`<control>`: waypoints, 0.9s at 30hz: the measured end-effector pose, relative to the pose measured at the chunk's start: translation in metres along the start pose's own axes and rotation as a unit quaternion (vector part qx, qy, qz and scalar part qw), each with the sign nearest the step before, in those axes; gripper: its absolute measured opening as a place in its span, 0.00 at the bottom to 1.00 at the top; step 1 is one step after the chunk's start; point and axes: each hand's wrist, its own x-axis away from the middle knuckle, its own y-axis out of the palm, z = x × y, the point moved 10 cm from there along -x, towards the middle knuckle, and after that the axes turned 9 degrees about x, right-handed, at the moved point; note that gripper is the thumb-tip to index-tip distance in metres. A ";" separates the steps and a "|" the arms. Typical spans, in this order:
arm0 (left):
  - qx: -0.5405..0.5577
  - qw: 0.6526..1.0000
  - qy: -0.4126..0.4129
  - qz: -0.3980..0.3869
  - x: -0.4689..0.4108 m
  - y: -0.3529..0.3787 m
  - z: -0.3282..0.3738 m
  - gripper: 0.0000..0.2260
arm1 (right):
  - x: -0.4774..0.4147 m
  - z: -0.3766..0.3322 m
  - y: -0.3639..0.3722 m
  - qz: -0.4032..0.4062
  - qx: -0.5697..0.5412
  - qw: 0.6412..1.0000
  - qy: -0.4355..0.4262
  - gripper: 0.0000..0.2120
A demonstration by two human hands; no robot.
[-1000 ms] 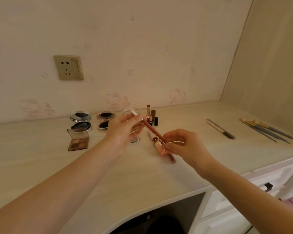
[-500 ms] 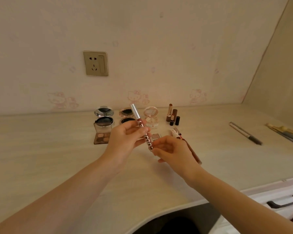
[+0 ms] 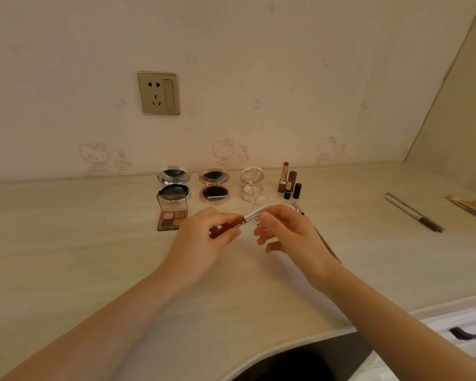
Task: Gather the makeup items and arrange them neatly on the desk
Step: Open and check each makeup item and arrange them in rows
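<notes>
Closest in, working above the bare front of the counter (image 3: 66, 243), forearms angled inward. Holding one lip gloss tube (image 3: 241, 221) between the hands, lifted off the surface. Gripping its brown barrel with the left hand (image 3: 201, 240), fingers curled round it. Pinching the silver cap end with the right hand (image 3: 294, 235), thumb and forefinger closed on it, other fingers spread loose. Both hands clamped on the same item, then, and almost touching. Runs low on the left to high on the right, long axis roughly crosswise to the forearms, cap tilted up and slightly away. Probably checking or tightening the cap before setting it down; hard to tell which.

Under the right hand and wrist, flat on the counter: a brown pencil (image 3: 333, 253), mostly hidden, slanting away and leftward. Just beyond the left hand's knuckles, an open eyeshadow palette (image 3: 172, 217). Further out, directly ahead of both hands, a tidy row of three open compacts (image 3: 214, 187), with a cluster of upright lipsticks (image 3: 289, 182) ahead of the right hand. Likely spot for the tube: beside the pencil, so a short carry forward, right hand nearer. Well off to the right, apart from the group, a grey pen (image 3: 414, 213) and some brushes (image 3: 470, 207), not yet gathered.
</notes>
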 end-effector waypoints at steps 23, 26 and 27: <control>-0.058 0.991 0.119 -0.025 0.017 0.002 0.011 0.07 | 0.007 -0.001 -0.008 0.052 0.154 0.979 -0.123 0.04; -0.059 0.991 0.120 -0.017 0.016 0.001 0.008 0.08 | 0.007 -0.002 -0.002 0.031 0.147 0.979 -0.140 0.09; -0.069 0.989 0.128 -0.012 0.017 0.001 0.010 0.09 | 0.008 -0.002 -0.003 0.032 0.137 0.980 -0.139 0.11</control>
